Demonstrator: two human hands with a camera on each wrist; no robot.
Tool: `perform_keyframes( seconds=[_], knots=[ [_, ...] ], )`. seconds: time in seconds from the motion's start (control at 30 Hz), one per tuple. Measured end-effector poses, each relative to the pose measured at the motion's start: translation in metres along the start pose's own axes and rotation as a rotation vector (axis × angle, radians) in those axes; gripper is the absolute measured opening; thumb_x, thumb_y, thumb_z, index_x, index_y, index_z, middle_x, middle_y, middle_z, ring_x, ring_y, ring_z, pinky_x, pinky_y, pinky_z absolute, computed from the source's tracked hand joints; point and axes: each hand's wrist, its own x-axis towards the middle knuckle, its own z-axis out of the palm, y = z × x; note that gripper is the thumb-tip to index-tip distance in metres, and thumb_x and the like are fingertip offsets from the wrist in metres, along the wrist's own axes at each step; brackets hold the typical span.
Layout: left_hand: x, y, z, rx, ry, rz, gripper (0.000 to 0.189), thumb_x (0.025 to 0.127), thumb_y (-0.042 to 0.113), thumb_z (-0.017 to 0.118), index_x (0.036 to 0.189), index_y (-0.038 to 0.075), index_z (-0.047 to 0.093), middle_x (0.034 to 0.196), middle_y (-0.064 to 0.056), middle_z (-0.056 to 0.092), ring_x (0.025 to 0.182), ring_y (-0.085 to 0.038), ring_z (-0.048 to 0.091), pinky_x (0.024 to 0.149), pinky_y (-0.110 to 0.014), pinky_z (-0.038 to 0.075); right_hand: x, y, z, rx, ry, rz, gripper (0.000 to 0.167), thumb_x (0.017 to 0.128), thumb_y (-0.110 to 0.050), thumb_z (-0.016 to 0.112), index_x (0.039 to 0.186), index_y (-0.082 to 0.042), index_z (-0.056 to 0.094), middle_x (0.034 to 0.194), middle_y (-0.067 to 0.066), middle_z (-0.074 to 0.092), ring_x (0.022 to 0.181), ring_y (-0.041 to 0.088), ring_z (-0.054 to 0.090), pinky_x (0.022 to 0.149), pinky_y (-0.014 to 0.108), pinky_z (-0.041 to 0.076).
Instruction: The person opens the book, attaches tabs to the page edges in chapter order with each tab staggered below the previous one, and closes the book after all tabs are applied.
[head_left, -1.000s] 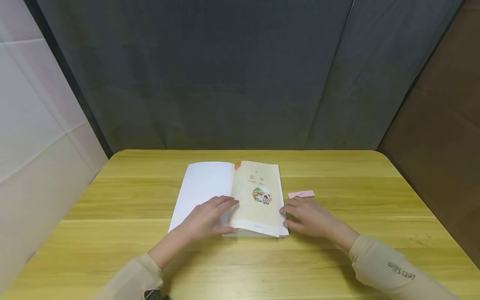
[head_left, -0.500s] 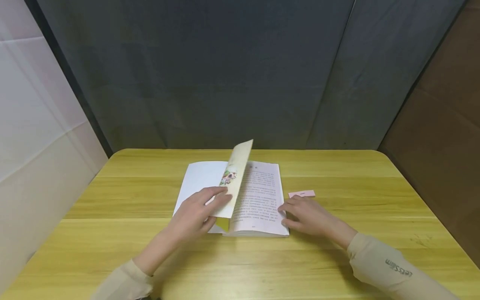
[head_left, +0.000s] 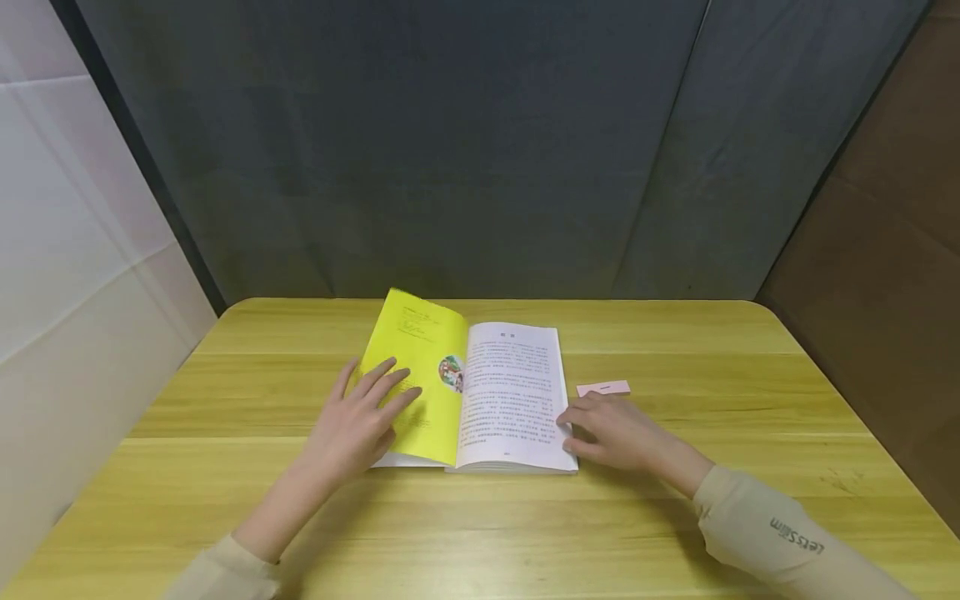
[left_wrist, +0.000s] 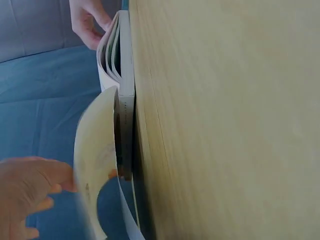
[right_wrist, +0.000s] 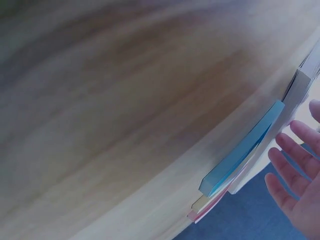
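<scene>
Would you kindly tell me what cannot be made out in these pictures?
Text on the right page, head view: too small to read.
Part of the yellow page, head view: behind the left hand.
Part of the pink strip, head view: behind the right hand.
Rest of the book, right wrist view: cut off by right edge.

Curtained booth, dark cloth backdrop, wood-grain table

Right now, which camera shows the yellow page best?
The head view: it faces the yellow page, print included. The left wrist view shows its curled cream back; in the right wrist view I can't identify it.
</scene>
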Motion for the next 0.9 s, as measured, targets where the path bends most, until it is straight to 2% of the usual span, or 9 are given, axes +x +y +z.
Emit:
perform_keyframes(
  seconds=[0.1, 0.2, 0.43, 0.63, 0.7, 0.8, 0.9],
  knots=[
    [-0.002, 0.001, 0.003, 0.005, -0.034, -0.035, 0.048, 0.062, 0.005, 0.062, 0.109, 0.013, 0.060, 0.113, -0.012, 0.054, 0.112, -0.031, 0.043, 0.094, -0.056, 0.019, 0.000, 0.001, 0.000, 0.001, -0.002, 0.008, 0.026, 0.082, -0.028, 0.059, 0.101, -0.010, 0.062, 0.098, -0.001, 0.059, 0.092, 0.017, 0.052, 0.085, 0.038, 0.039],
    [-0.002, 0.005, 0.009, -0.041, -0.081, -0.056, 0.043, 0.064, 0.010, 0.065, 0.107, 0.012, 0.060, 0.109, -0.010, 0.055, 0.107, -0.029, 0.048, 0.092, -0.054, 0.026, -0.001, 0.001, 0.000, 0.002, -0.011, 0.018, 0.026, 0.082, -0.029, 0.058, 0.101, -0.011, 0.062, 0.098, -0.001, 0.059, 0.093, 0.016, 0.052, 0.088, 0.037, 0.037],
    [0.010, 0.027, 0.025, -0.275, -0.151, 0.013, 0.039, 0.069, 0.008, 0.063, 0.107, 0.007, 0.059, 0.109, -0.012, 0.056, 0.100, -0.027, 0.052, 0.083, -0.041, 0.041, -0.001, 0.000, -0.001, 0.001, -0.007, 0.001, 0.027, 0.082, -0.027, 0.059, 0.101, -0.009, 0.062, 0.097, 0.001, 0.058, 0.091, 0.018, 0.052, 0.084, 0.038, 0.039],
    [0.020, 0.042, 0.031, -0.369, -0.217, 0.002, 0.035, 0.075, 0.011, 0.058, 0.110, 0.009, 0.057, 0.112, -0.007, 0.054, 0.101, -0.022, 0.052, 0.079, -0.034, 0.044, 0.000, -0.002, -0.001, 0.006, -0.003, -0.009, 0.027, 0.082, -0.026, 0.059, 0.100, -0.007, 0.062, 0.097, 0.001, 0.058, 0.091, 0.018, 0.052, 0.082, 0.037, 0.040],
    [0.022, 0.045, 0.032, -0.374, -0.222, -0.006, 0.033, 0.079, 0.015, 0.057, 0.111, 0.009, 0.058, 0.113, -0.006, 0.054, 0.102, -0.021, 0.052, 0.078, -0.034, 0.045, 0.001, -0.002, -0.001, 0.006, -0.002, -0.012, 0.027, 0.082, -0.025, 0.059, 0.100, -0.006, 0.062, 0.096, 0.002, 0.058, 0.090, 0.018, 0.052, 0.081, 0.037, 0.040],
    [0.024, 0.048, 0.035, -0.367, -0.230, -0.022, 0.038, 0.084, 0.031, 0.055, 0.115, 0.009, 0.056, 0.114, -0.006, 0.054, 0.103, -0.020, 0.051, 0.078, -0.034, 0.044, 0.001, -0.002, -0.001, 0.003, 0.006, -0.014, 0.026, 0.081, -0.025, 0.060, 0.100, -0.007, 0.062, 0.096, 0.002, 0.058, 0.090, 0.018, 0.052, 0.081, 0.037, 0.040],
    [0.026, 0.051, 0.036, -0.355, -0.252, -0.045, 0.053, 0.081, 0.048, 0.054, 0.119, 0.011, 0.053, 0.118, -0.006, 0.052, 0.106, -0.021, 0.049, 0.076, -0.036, 0.045, 0.000, -0.002, 0.001, -0.002, 0.023, -0.017, 0.027, 0.081, -0.025, 0.060, 0.100, -0.007, 0.062, 0.096, 0.001, 0.058, 0.090, 0.018, 0.052, 0.081, 0.037, 0.040]
  ],
)
